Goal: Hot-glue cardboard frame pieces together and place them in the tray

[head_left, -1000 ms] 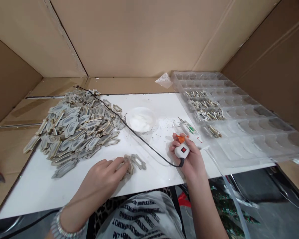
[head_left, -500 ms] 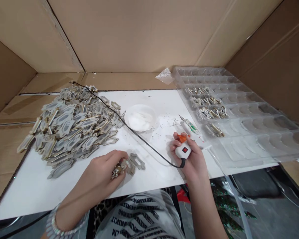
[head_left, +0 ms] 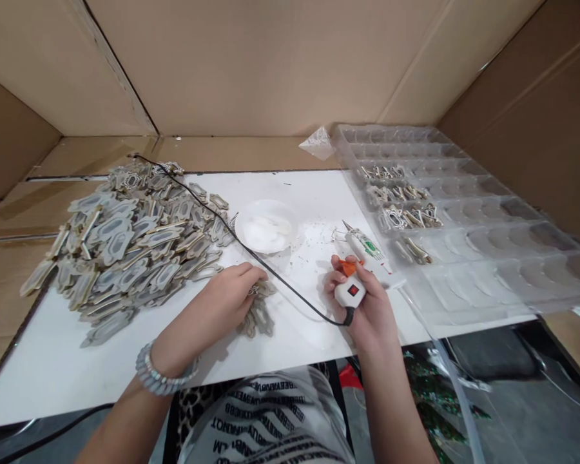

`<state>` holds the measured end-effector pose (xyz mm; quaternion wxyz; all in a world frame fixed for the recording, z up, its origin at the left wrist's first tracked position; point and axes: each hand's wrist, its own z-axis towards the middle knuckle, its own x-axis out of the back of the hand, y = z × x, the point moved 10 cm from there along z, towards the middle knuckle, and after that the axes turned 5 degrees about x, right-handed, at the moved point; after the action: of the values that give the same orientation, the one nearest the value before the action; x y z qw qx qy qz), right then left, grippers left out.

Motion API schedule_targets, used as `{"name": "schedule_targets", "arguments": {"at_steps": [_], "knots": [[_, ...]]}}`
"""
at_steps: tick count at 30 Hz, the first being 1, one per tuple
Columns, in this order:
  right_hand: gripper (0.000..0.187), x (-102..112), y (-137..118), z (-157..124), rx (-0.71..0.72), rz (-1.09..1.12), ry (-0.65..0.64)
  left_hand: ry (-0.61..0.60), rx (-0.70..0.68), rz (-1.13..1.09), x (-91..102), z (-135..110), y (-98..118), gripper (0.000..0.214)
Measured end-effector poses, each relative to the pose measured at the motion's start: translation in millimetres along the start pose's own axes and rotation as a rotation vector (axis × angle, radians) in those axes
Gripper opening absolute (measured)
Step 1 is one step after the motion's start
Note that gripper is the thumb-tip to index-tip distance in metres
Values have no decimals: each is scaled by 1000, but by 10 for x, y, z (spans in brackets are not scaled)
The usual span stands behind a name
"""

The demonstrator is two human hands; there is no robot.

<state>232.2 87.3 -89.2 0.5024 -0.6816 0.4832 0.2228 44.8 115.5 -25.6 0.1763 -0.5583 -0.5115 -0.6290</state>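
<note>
My right hand (head_left: 367, 303) is wrapped round the white handle of a hot glue gun (head_left: 366, 247), fingers by its orange trigger. Its metal nozzle points up and left, away from me, and a red switch shows on the handle's base. My left hand (head_left: 229, 299) is closed, palm down, on small frame-shaped metal pieces; its fingers hide how many it grips. Beneath and beside those fingers lie a few more grey frame pieces (head_left: 261, 316) on the white board (head_left: 299, 348).
A large heap of similar frame pieces (head_left: 125, 241) covers the left side. Behind my hands stands a shallow white dish (head_left: 267, 227). The black cord (head_left: 280, 278) crosses the board. At right, a clear compartment tray (head_left: 473, 277) holds metal pieces in several compartments. Cardboard walls (head_left: 270, 71) surround the board.
My left hand has moved right and away from me, over the loose frame pieces, which now sit closer together. My right hand keeps its hold on the glue gun. The view has shifted slightly.
</note>
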Motion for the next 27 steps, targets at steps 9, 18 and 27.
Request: {"name": "schedule_targets", "arguments": {"at_steps": [9, 18, 27], "knots": [[26, -13, -4, 2, -8, 13, -15, -24, -33, -21, 79, 71, 56, 34], [21, -21, -6, 8, -6, -16, -29, 308, 176, -37, 570, -231, -342, 35], [24, -2, -8, 0, -6, -25, 4, 282, -95, 114, 237, -671, -27, 20]]}}
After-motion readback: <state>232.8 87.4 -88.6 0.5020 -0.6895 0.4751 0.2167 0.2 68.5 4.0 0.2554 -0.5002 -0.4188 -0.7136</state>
